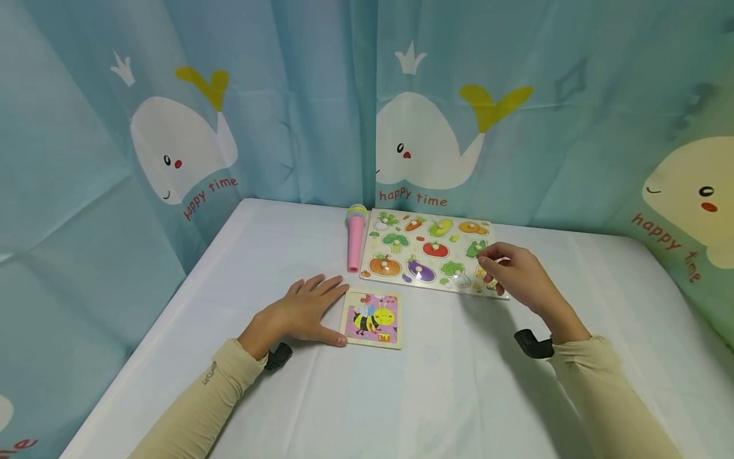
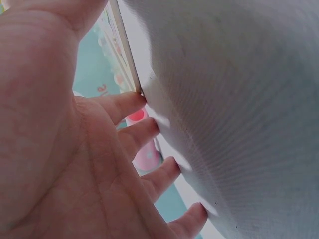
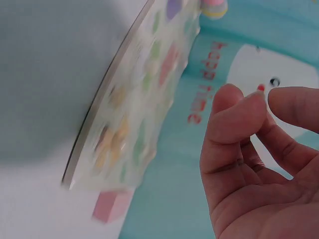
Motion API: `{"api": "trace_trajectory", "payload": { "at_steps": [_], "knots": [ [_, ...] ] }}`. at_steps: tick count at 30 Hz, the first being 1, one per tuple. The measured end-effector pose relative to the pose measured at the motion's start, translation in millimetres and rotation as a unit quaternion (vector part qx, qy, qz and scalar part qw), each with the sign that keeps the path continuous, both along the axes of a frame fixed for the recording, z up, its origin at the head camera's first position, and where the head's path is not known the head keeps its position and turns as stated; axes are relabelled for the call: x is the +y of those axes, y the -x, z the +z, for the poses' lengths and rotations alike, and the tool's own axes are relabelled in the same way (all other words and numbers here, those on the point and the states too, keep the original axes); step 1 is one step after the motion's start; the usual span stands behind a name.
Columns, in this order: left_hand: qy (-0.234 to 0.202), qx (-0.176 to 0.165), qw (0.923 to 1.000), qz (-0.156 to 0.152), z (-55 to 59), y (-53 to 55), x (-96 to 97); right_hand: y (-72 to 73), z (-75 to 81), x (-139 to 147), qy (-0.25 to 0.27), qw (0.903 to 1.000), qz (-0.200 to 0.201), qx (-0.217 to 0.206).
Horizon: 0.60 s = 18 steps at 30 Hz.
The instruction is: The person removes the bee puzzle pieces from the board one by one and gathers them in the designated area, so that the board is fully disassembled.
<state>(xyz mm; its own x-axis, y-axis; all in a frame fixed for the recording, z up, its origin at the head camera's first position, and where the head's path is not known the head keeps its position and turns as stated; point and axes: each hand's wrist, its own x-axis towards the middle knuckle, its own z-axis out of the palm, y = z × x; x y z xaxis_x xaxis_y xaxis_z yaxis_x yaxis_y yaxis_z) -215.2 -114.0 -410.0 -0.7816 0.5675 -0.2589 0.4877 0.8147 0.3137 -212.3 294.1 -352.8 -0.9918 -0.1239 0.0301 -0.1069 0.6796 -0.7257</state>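
My left hand (image 1: 306,309) rests on the white tablecloth with its fingers spread. Its index finger and thumb touch the left side of a small square bee puzzle (image 1: 371,319). In the left wrist view the fingertips (image 2: 167,169) press on the cloth. My right hand (image 1: 518,274) hangs over the right end of a vegetable knob-puzzle board (image 1: 401,282). In the right wrist view the fingers are loosely bent, with a small gap between thumb and index finger and nothing visible between them. That hand hides part of the board's right side in the head view.
A pink toy microphone (image 1: 355,242) lies along the board's left edge. Beyond the board in the right wrist view is a pink block (image 3: 112,205). A blue curtain (image 1: 321,115) with printed whales hangs behind the white table (image 1: 436,395).
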Motion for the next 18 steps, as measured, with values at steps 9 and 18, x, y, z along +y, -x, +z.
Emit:
{"api": "trace_trajectory", "payload": {
  "at_steps": [9,18],
  "knots": [
    [0.002,-0.001,1.0,-0.001,-1.9,0.6,0.0,-2.1,0.0,-38,0.001,0.9997,0.024,0.001],
    [0.001,-0.005,1.0,-0.001,-0.4,1.8,-0.9,-1.4,-7.9,-71,0.014,0.9977,0.061,0.025]
  ]
}}
